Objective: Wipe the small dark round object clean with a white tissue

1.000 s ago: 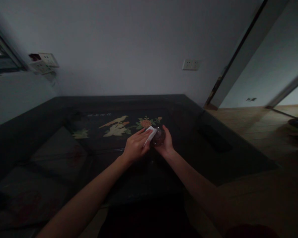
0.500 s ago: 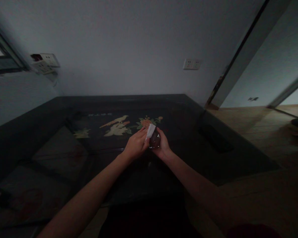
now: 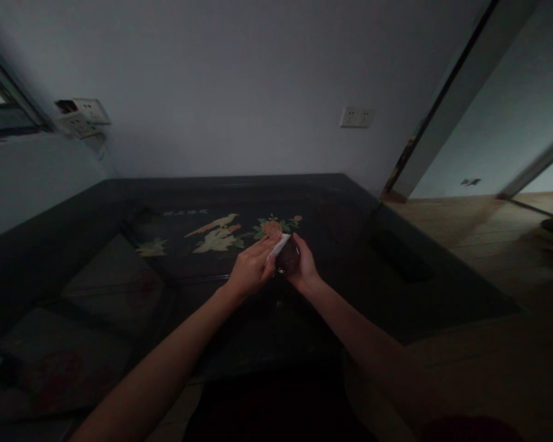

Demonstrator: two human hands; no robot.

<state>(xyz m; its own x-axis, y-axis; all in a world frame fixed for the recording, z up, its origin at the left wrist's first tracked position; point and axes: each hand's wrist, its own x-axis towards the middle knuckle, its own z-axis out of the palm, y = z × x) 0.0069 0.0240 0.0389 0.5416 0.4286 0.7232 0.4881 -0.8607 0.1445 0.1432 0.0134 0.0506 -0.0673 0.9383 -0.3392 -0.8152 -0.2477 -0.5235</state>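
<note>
Over the dark glossy table [image 3: 239,334], both my hands meet around a small clear drinking glass [image 3: 289,258]. My right hand [image 3: 306,267] wraps the glass from the right side, thumb near its upper edge. A folded white tissue [image 3: 279,246] is pinched in my left hand [image 3: 252,265] and lies against the glass's left side. The glass looks tilted, its rim partly hidden by the tissue and fingers. Dim light makes its far side hard to make out.
A bird-and-flower picture [image 3: 219,236] decorates the tabletop beyond my hands. A dark flat object [image 3: 400,255] lies at the table's right. Wall sockets [image 3: 357,117] sit above the back edge, and a wooden floor [image 3: 461,227] stretches to the right.
The tissue has tipped lower and flatter along the glass as my left hand shifted slightly left. The glass has turned a little in my right hand.
</note>
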